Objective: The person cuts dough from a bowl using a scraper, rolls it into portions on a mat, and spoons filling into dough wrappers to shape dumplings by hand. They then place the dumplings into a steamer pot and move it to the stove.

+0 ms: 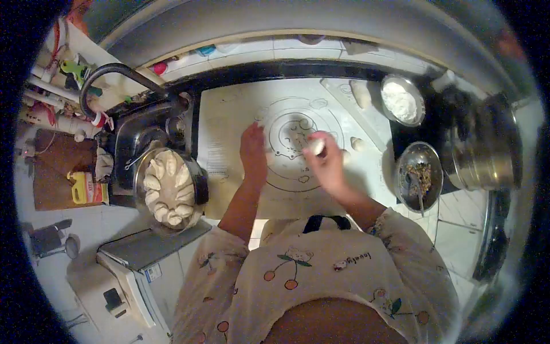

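Observation:
My right hand (pixel 327 166) is closed round a small white piece of dough (pixel 317 147), held above the patterned mat (pixel 229 109). To its left, my left hand (pixel 252 150) hovers over the mat, slightly blurred. Its fingers look stretched out, and I see nothing held in them. Just right of my right hand, a small dough piece (pixel 357 144) lies on the mat, with another dough piece (pixel 345 156) close by. A thicker dough roll (pixel 361 94) rests farther back, near a long pale bar (pixel 356 114) lying at a slant.
A metal bowl of white flour (pixel 403 102) stands back right. In front of it are a bowl of chopped filling (pixel 418 179) with a spoon and a large metal pot (pixel 481 150). At left, a round tray (pixel 139 198) holds several shaped dumplings beside the black sink (pixel 140 129) and tap (pixel 123 67).

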`<state>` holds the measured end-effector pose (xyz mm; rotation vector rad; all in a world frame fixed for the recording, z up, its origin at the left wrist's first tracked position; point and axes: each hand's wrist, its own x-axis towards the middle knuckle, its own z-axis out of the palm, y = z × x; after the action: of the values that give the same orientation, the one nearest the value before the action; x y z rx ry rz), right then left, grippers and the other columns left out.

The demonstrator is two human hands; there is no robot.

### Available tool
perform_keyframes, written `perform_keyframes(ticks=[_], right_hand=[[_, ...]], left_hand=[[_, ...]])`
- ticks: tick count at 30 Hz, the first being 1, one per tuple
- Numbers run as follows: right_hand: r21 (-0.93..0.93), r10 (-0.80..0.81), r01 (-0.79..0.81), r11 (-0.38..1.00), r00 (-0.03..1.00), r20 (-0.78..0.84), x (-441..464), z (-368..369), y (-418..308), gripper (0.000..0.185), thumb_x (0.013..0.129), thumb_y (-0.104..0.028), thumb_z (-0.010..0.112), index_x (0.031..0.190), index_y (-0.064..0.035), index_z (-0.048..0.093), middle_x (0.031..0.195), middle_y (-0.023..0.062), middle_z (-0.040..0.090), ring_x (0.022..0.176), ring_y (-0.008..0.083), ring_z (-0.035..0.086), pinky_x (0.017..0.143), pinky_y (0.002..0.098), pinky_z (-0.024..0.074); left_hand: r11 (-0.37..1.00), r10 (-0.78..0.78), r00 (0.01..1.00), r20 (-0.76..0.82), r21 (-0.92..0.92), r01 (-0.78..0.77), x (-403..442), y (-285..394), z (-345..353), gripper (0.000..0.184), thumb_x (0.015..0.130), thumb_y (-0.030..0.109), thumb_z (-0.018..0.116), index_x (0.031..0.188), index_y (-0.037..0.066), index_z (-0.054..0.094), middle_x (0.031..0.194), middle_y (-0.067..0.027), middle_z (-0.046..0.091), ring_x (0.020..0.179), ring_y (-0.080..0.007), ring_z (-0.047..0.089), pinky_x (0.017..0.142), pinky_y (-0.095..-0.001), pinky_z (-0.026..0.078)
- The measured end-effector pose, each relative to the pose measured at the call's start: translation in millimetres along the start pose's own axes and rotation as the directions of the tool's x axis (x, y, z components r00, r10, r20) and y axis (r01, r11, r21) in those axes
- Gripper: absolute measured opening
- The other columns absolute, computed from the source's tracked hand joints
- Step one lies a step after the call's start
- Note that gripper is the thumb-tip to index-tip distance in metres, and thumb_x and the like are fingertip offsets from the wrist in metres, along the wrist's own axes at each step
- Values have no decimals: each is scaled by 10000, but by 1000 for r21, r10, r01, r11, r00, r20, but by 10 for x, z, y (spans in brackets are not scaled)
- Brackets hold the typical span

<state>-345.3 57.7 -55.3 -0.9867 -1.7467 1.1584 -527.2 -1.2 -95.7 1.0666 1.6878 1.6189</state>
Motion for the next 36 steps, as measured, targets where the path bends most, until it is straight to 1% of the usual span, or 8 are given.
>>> perform_keyframes(ticks=[3,5,9,17,20,29,35,36], right_hand=[[-384,166,-125,915,983,75,141,-214,283,468,749,-112,690,1175,-47,507,1086,123,554,891,222,554,784,331,458],[-852,60,189,488,967,249,55,-150,293,563,731,-206,709,1229,-58,489,1248,160,480,1083,291,511,898,375,434],[-496,-49,415,763,802,595,22,269,377,744,701,-289,697,1307,-11,366,1292,215,437,1180,370,435,969,415,381],[-229,175,22,973,576,798,5,666,402,170,724,-208,669,839,-83,657,824,167,645,797,318,629,704,391,479],[-566,435,76,821,559,706,-45,720,271,182,734,-235,637,814,-72,644,840,178,636,782,337,617,678,416,468],[-586,321,324,743,596,736,-225,493,91,302,768,-318,593,938,-70,619,865,181,626,729,357,604,682,443,474],[-56,-20,52,997,884,466,-371,397,-151,333,799,-297,604,1075,-113,565,926,181,624,804,329,614,733,431,490],[-148,269,-226,963,831,486,-182,224,-384,424,810,-305,616,1165,-90,534,1014,168,615,873,304,611,790,399,480]], left_hand=[[329,126,971,203,915,-234,-359,42,-282,541,779,267,662,1217,23,457,1169,-146,504,1074,-293,491,919,-411,390],[432,-60,985,163,894,-121,-457,-178,-348,509,758,232,664,1188,38,474,1128,-147,516,1058,-313,495,903,-407,403],[704,-212,958,193,710,13,-480,-290,-398,417,767,195,647,1141,77,503,1106,-146,526,1042,-350,496,876,-433,417],[633,-133,871,473,717,-293,-642,-63,-279,418,793,188,587,1159,78,418,1085,-150,521,985,-357,518,814,-438,448],[495,-195,799,569,761,-420,-655,-240,-261,334,821,203,542,1102,58,434,1044,-152,530,977,-336,533,787,-435,463],[337,-88,703,706,685,-646,-458,-184,-288,120,806,167,493,871,68,514,853,-120,575,747,-326,599,647,-460,478],[407,33,883,468,801,-440,-68,-931,-375,556,824,334,540,1241,-6,400,1123,-215,509,1026,-356,520,862,-539,391],[427,-79,879,471,813,-397,-17,-468,-292,637,822,366,548,1290,-16,347,1184,-226,473,1073,-355,494,892,-542,371]])
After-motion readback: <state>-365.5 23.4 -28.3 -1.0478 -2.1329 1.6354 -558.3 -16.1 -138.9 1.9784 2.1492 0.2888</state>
